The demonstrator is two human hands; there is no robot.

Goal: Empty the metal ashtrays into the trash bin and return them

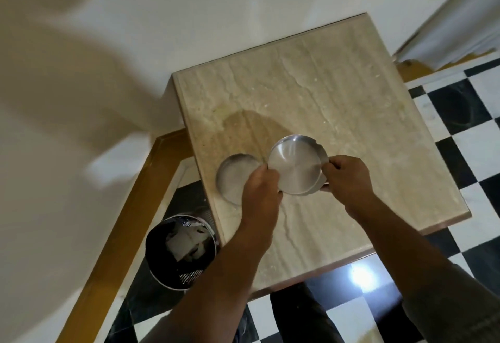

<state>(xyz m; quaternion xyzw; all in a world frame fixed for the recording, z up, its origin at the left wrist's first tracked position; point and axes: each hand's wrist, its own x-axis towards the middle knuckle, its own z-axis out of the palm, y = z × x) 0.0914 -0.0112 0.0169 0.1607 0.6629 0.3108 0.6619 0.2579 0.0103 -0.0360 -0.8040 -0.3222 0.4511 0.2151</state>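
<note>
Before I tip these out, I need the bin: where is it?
The trash bin stands on the floor at lower left in the head view, against the marble table's left edge, below your left hand.

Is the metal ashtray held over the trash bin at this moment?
No. Both hands, left and right, hold the ashtray above the stone table, while the trash bin stands on the floor beside it.

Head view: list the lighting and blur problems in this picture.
Head view: a hard white glare spot on the checkered floor below the table; big soft shadows across the white wall; a shadow on the tabletop behind the ashtray held by the left hand and right hand; motion blur softens the second ashtray; wide-angle bending at the edges.
</note>
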